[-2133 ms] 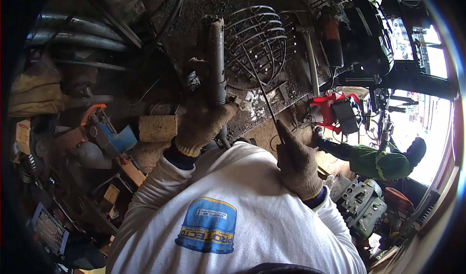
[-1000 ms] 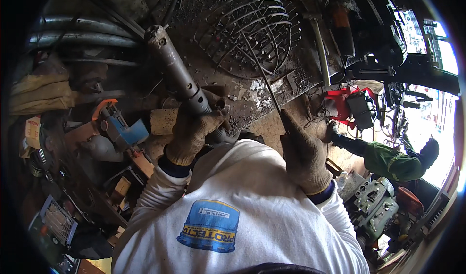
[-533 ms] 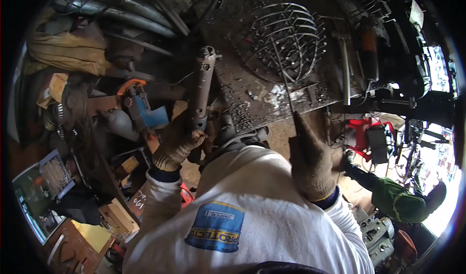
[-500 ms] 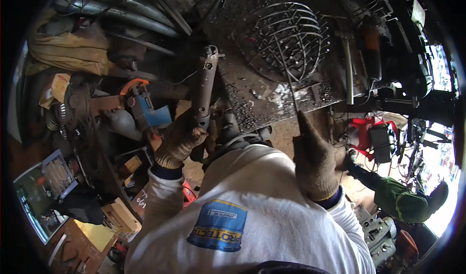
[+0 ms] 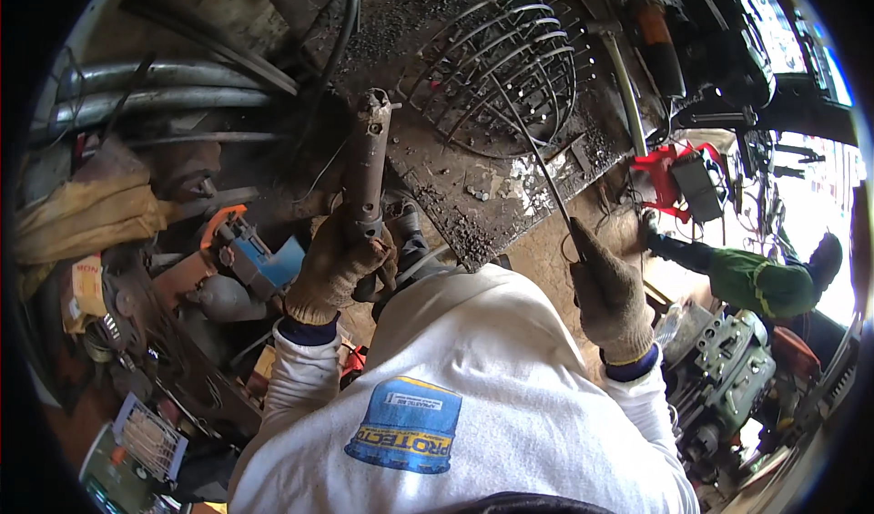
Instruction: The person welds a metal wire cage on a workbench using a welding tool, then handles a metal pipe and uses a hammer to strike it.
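My left hand [image 5: 335, 264], in a knitted brown work glove, is closed around the lower end of a brown metal tube [image 5: 366, 168]. Small holes show along the tube, and its upper end is rough, with a short pin sticking out sideways. My right hand [image 5: 612, 294], also gloved, grips a thin metal rod [image 5: 543, 170]. From that hand the rod slants up and left over the dark metal worktable [image 5: 437, 182]. Its far end overlaps a round cage of bent metal bars [image 5: 519, 72]; whether they touch I cannot tell.
Dark granules lie scattered over the worktable. A hammer [image 5: 626, 91] and an orange-and-black power tool [image 5: 657, 45] lie at its right. A red-and-grey machine [image 5: 678, 182] stands beyond. Another person in green [image 5: 763, 282] is at the right. Large metal pipes [image 5: 168, 100] lie at the far left.
The whole view has turned and shifted, so the cage and table sit further left. The rod now slants more to the left. Both hands keep their hold.
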Motion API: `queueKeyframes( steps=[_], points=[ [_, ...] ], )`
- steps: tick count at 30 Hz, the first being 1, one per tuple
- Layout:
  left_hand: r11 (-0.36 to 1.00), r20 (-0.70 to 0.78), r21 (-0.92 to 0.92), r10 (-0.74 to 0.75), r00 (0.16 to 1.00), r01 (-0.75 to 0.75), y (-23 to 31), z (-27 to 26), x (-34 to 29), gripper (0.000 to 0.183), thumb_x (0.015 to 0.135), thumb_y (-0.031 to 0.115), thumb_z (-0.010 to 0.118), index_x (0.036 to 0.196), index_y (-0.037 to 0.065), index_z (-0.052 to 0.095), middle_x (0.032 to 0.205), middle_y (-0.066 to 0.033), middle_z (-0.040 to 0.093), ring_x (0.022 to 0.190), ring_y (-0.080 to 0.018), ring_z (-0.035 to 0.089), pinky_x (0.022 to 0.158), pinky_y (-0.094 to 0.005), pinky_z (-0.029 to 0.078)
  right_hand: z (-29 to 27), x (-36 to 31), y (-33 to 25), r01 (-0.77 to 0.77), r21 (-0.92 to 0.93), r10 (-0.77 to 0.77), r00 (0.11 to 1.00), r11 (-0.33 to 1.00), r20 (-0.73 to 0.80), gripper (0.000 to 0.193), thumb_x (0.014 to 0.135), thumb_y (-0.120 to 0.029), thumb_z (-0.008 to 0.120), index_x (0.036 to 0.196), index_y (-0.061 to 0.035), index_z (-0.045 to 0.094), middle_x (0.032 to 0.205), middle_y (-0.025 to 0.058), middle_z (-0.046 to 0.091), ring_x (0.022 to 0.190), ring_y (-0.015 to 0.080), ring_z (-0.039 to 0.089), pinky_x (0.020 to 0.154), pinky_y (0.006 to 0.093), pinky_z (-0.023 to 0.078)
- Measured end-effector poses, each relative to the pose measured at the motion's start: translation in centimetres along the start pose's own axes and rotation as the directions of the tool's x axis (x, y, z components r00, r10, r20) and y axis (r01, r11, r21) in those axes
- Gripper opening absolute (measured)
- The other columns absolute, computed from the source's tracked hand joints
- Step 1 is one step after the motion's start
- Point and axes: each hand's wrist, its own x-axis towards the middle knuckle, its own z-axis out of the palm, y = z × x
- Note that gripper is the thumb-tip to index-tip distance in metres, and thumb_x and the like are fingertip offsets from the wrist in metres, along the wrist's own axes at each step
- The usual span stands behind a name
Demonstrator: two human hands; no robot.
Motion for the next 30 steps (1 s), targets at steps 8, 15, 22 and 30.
queueKeyframes(
  steps=[8,15,22,30],
  points=[
    [0.998,0.051,0.044,0.034,0.998,-0.036,0.7,0.1,0.4,0.059,0.094,0.034,0.084,0.134,0.001,0.055,0.098,-0.0047,0.070,0.071,-0.0107,0.068,0.061,-0.0269,0.058,0.0,-0.2,-1.4,0.007,-0.023,-0.008,1.000,1.000,-0.006,0.051,0.102,-0.004,0.057,0.153,-0.0019,0.056,0.082,0.0082,0.062,0.068,0.0131,0.060,0.064,0.0313,0.050],
    [0.994,0.072,0.055,0.088,0.994,-0.092,0.9,0.7,-0.2,0.050,0.095,0.033,0.084,0.123,0.002,0.057,0.096,-0.0055,0.070,0.073,-0.0123,0.069,0.063,-0.0286,0.059,-0.2,0.1,-5.2,-0.051,-0.131,0.048,0.998,0.990,-0.030,0.045,0.104,-0.008,0.058,0.149,-0.0042,0.060,0.080,0.0097,0.067,0.067,0.0167,0.065,0.064,0.0330,0.053],
    [0.976,0.057,0.201,0.078,0.995,-0.088,0.0,1.4,-0.6,0.048,0.093,0.029,0.084,0.123,0.002,0.058,0.090,-0.0055,0.067,0.073,-0.0148,0.068,0.064,-0.0329,0.061,0.6,6.1,-6.3,0.039,-0.352,-0.080,0.992,0.935,-0.100,0.039,0.103,-0.017,0.060,0.142,-0.0085,0.063,0.104,0.0252,0.075,0.095,0.0436,0.074,0.080,0.0503,0.059],
    [0.920,0.075,0.378,0.080,0.994,-0.103,-1.5,0.7,-2.0,0.050,0.093,0.036,0.083,0.119,0.001,0.059,0.087,-0.0047,0.066,0.072,-0.0136,0.066,0.066,-0.0325,0.057,0.3,8.1,-6.9,0.100,-0.468,-0.259,0.921,0.878,-0.290,0.041,0.101,-0.038,0.065,0.130,-0.0095,0.065,0.093,0.0184,0.073,0.086,0.0407,0.073,0.073,0.0498,0.060]
  ],
)
